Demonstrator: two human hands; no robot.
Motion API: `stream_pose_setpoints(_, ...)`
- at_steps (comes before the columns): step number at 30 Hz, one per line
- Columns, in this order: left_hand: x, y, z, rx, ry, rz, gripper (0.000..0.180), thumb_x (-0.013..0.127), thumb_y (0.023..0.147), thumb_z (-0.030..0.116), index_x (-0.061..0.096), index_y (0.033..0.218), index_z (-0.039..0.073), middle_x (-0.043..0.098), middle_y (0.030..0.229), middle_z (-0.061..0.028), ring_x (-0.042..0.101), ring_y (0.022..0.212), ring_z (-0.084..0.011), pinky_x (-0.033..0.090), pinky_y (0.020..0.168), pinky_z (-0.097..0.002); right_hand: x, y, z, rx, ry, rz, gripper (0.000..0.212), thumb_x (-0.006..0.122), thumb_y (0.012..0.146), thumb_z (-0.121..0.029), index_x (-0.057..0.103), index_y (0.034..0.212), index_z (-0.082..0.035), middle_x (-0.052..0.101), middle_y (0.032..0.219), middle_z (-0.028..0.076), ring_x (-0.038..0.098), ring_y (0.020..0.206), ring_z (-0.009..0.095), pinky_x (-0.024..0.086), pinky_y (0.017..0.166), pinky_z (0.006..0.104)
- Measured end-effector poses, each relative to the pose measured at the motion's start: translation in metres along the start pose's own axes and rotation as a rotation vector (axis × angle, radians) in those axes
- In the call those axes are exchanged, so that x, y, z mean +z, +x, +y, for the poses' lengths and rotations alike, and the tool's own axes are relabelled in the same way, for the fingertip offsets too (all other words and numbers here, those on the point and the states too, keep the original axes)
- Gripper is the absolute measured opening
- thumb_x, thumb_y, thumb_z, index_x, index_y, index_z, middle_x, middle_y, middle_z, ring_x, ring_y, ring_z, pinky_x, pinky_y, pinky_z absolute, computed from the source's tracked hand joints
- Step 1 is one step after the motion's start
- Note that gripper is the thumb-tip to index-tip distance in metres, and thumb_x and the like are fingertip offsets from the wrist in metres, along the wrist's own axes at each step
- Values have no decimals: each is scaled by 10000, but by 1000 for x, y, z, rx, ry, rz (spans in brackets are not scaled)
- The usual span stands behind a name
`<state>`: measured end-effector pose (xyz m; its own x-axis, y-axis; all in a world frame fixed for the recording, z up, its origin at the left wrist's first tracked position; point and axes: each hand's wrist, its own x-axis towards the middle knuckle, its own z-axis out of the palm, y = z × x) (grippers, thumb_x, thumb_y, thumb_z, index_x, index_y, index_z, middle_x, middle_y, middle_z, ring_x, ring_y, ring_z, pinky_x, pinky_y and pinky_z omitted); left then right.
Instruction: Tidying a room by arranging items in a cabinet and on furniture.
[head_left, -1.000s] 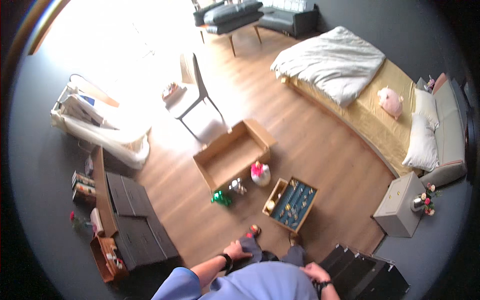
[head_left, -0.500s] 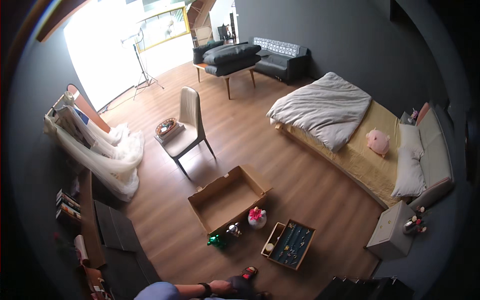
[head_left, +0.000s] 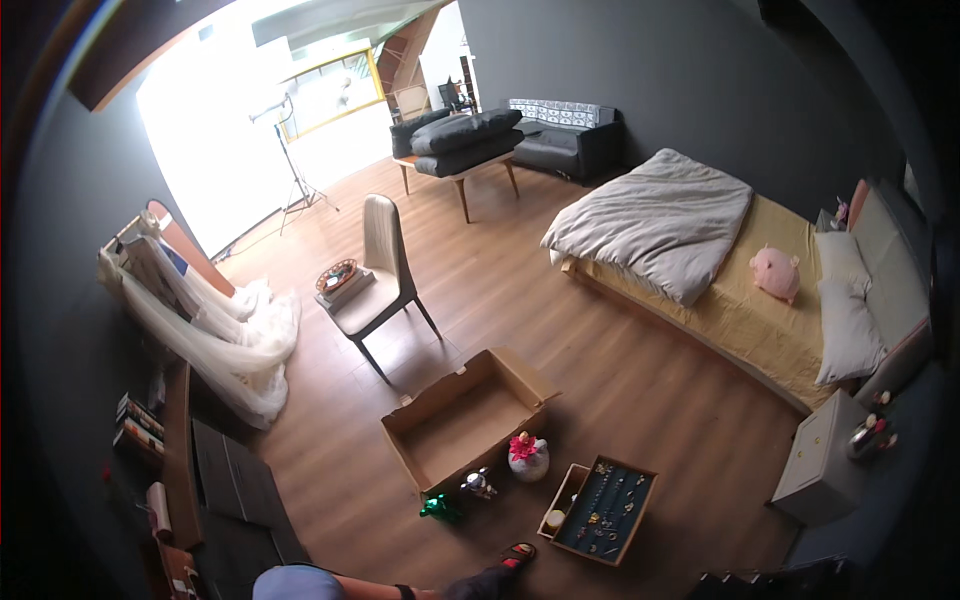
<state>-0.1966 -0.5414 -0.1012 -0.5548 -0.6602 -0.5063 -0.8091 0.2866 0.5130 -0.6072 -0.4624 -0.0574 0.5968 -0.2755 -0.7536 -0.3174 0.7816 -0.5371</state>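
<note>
Warm brown wood flooring [head_left: 650, 390] is stretching out under a dark grey wall [head_left: 690, 90], with a yellow-sheeted bed [head_left: 770, 345] sitting to the right and a cream upholstered chair [head_left: 380, 295] standing further off; closer in, a long, open brown cardboard box [head_left: 465, 425] is lying on the floor, its inside looking bare; just beside its near edge, a shiny green figurine [head_left: 437, 507], a shiny silver figurine [head_left: 478, 484] and a rounded white vase topped with pink petals [head_left: 528, 463] are lining up; to their right, a shallow wooden case lined in dark blue [head_left: 637, 510] is displaying small pieces of jewellery [head_left: 600, 519]; the green figurine is sitting nearest the person, probably light, hard and slick, so its middle is seeming the surest hold; the silver one is promising much the same; the vase is looking breakable, better cupped around its belly; the box is likely light but flexing, best taken by opposite walls, and the case is asking for level support at both ends; down at the lower edge, the left hand [head_left: 424, 595] is showing only a sliver past a black wristband [head_left: 405, 592], near a dark-trousered leg [head_left: 475, 587]; its fingers are hiding, so I cannot tell whether they are spread or closed; the right hand is staying out of view.
</note>
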Motion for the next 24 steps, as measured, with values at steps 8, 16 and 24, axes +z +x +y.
stream_pose_setpoints(8,-18,134,-46,-8,54,-19,224,476,918,257,537,1065,99,646,866,-172,648,843,-340,522,657,-452,-187,215,97,-259,-9,776,227,562,937,-307,524,1008,-94,486,712,-14,441,585,110,408,535,262)
stream_pose_setpoints(16,44,290,-99,-232,-220,113,378,545,908,366,544,1059,20,651,963,-216,646,922,-361,514,774,-480,-355,374,105,-408,-159,1221,483,493,973,-407,442,1233,-3,528,1107,114,494,977,182,414,830,335)
stream_pose_setpoints(24,84,401,-131,-606,-865,557,696,583,873,510,476,1242,-69,596,1170,-240,570,1123,-358,456,940,-408,-348,415,25,-470,-196,1288,618,379,994,-494,408,1300,42,503,1290,197,466,1220,298,343,1033,353)
